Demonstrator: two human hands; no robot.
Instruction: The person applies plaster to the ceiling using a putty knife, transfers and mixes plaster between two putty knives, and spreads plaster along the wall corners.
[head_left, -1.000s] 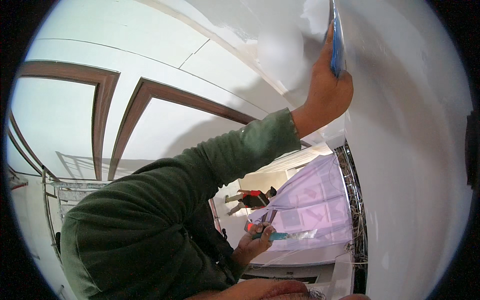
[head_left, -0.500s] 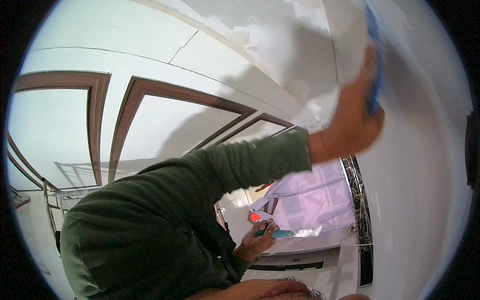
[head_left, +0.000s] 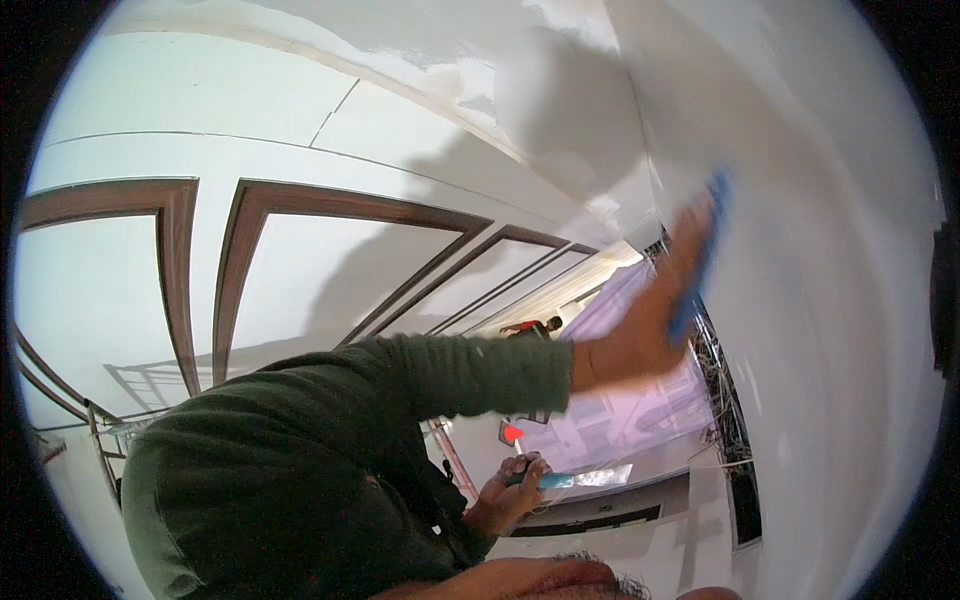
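White surface (head_left: 840, 300): fills the right part of the view, smooth and pale.
Brown frames (head_left: 228, 290): run along the wall in the left part, around white panels.
Purple sheet (head_left: 655, 410): hangs far behind, partly covered by the raised left hand.
Far person (head_left: 537, 328): seen very small in the background, wearing some red; too small for more detail.
Green sleeve (head_left: 300, 460): covers the left arm, reaching from lower left toward the middle.
Left hand (head_left: 635, 340): raised, blurred, clamped on the blue tool.
Right hand (head_left: 508, 497): lower, fingers wrapped around the scraper handle.
Blue tool (head_left: 705, 262): in the left hand, before the white surface; touching or apart, cannot tell.
Scraper (head_left: 552, 481): in the right hand, teal handle, metal blade pointing rightward, well apart from the blue tool.
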